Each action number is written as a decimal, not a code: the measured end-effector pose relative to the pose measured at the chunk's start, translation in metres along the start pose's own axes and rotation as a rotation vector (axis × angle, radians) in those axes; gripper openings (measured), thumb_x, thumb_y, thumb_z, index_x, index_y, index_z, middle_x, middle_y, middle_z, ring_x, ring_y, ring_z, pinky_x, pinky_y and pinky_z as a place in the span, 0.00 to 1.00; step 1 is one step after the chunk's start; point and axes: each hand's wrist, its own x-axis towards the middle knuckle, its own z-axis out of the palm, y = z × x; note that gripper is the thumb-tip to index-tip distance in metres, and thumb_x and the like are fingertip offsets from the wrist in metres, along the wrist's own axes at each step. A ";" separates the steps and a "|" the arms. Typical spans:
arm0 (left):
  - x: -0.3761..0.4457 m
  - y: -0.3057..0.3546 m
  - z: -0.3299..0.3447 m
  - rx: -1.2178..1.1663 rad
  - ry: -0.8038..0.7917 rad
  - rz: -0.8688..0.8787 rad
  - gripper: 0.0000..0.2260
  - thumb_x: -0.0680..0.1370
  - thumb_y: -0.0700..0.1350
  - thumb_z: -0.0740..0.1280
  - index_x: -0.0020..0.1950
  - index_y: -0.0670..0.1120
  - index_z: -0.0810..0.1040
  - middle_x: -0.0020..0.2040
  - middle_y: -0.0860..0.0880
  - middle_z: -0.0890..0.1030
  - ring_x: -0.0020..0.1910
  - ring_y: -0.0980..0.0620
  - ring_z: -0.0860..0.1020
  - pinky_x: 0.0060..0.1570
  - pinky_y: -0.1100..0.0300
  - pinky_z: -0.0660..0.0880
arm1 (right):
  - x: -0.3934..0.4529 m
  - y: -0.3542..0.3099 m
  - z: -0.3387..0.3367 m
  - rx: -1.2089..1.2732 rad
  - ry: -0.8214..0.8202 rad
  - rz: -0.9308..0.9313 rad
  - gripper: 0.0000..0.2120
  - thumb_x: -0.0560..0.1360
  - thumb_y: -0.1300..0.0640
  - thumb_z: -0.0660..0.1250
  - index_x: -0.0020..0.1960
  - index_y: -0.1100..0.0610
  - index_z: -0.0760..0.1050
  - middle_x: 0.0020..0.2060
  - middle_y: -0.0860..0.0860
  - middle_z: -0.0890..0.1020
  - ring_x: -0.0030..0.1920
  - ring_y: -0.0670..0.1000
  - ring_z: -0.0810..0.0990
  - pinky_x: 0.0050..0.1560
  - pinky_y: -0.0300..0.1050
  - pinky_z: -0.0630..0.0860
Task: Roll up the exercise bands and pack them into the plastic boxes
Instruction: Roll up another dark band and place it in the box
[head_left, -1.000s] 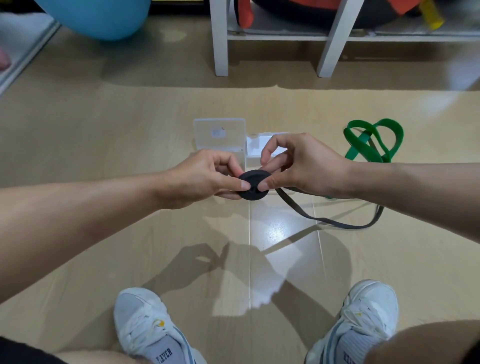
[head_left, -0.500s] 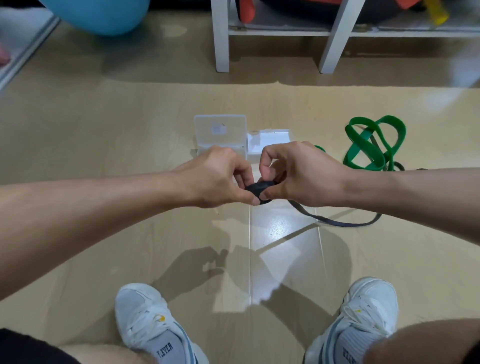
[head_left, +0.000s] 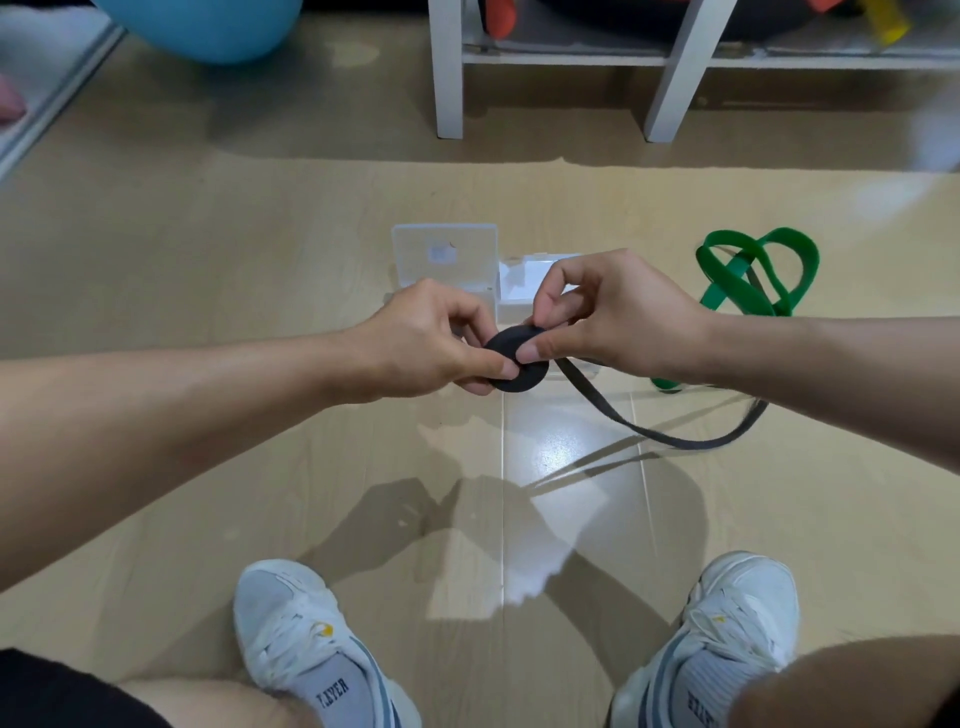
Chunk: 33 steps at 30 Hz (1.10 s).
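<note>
left hand (head_left: 426, 338): pinching the black roll (head_left: 517, 364) from its left side. My thumb tip sits on the flat face near the middle, the other fingers are curled underneath and behind it, so I can't see much of them.
right hand (head_left: 608, 312): thumb pressed on the roll's right edge, index finger bent over the top rim. The rest of the fingers are curled in above it, holding nothing else as far as I can see.
black roll: a tight flat coil, held up off the floor right between my two thumbs, face tilted toward me.
loose tail (head_left: 670, 436): comes out from under my right thumb, drops down to the right, loops along the floor and runs under my right forearm. Where it ends, can't tell.
green band (head_left: 758, 275): lying unrolled in loose loops on the floor, to the right behind my right wrist, well apart from the roll.
boxes (head_left: 447, 260): two clear plastic ones side by side on the floor just behind my hands. The left one has its lid standing up, the right one is mostly hidden by my right hand.
shoes (head_left: 296, 623): white sneakers at the bottom, one each side.
</note>
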 end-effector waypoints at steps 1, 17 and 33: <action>0.000 -0.001 -0.001 -0.052 0.002 -0.002 0.07 0.71 0.38 0.79 0.40 0.42 0.81 0.41 0.40 0.85 0.43 0.42 0.87 0.52 0.49 0.84 | 0.001 0.002 -0.002 0.029 -0.001 0.018 0.13 0.66 0.56 0.83 0.40 0.54 0.78 0.36 0.51 0.87 0.33 0.44 0.81 0.39 0.42 0.75; -0.002 -0.010 0.005 -0.458 0.030 -0.067 0.11 0.74 0.33 0.74 0.39 0.43 0.73 0.42 0.44 0.85 0.47 0.45 0.87 0.49 0.55 0.84 | 0.001 0.007 -0.002 0.163 0.062 0.090 0.14 0.65 0.58 0.83 0.43 0.57 0.79 0.33 0.51 0.85 0.34 0.46 0.81 0.43 0.44 0.76; -0.004 0.015 0.013 0.434 -0.005 0.026 0.08 0.68 0.47 0.82 0.40 0.49 0.84 0.35 0.56 0.86 0.39 0.57 0.85 0.49 0.49 0.83 | -0.010 -0.001 0.015 -0.410 -0.073 -0.076 0.07 0.69 0.54 0.78 0.40 0.44 0.81 0.35 0.42 0.85 0.40 0.41 0.83 0.47 0.47 0.82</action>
